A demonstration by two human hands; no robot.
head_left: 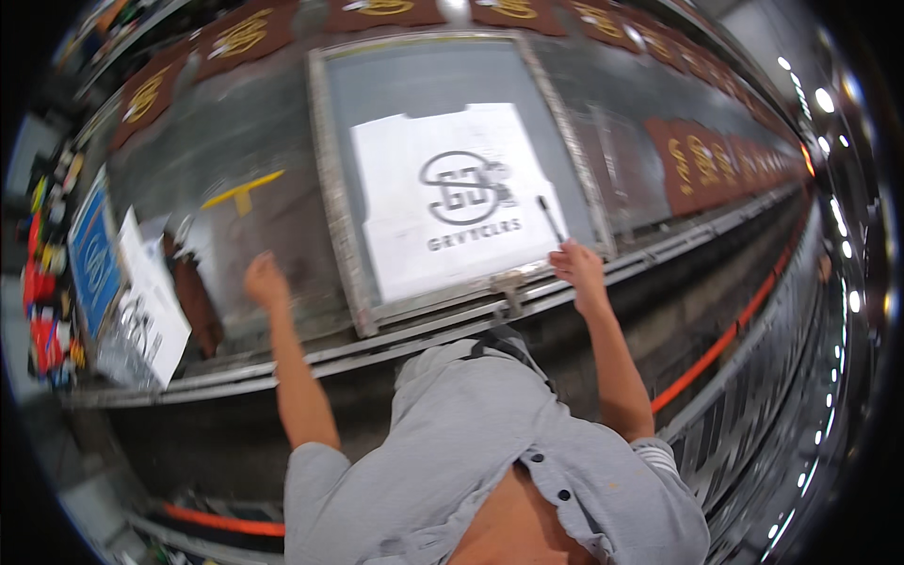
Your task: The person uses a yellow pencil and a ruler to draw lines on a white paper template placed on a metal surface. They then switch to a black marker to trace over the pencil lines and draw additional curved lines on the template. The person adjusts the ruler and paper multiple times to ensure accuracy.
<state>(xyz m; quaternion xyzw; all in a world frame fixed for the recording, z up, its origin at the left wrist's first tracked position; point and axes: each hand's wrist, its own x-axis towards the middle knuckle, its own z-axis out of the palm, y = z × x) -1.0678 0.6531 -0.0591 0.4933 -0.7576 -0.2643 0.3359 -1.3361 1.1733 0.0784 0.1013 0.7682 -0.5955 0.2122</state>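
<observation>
My right hand (pixel 579 268) grips a slim dark tool (pixel 546 209) over the lower right of a framed screen (pixel 322 141). A white sheet (pixel 395 160) shaped like a shirt, printed with a black round logo and lettering, lies within that frame. My left hand (pixel 266 281) is left of the frame, above the grey metal platen; its fingers are blurred, so their grip is unclear. A yellow T-shaped mark (pixel 240 188) shows on the platen beyond it.
Brown printed garment pieces (pixel 226 38) line the back and right (pixel 697 169). At left stand a blue panel (pixel 94 264), a white printed sheet (pixel 155 311) and jumbled containers (pixel 42 339). A metal rail edges the bench; an orange bar (pixel 716 344) runs below it.
</observation>
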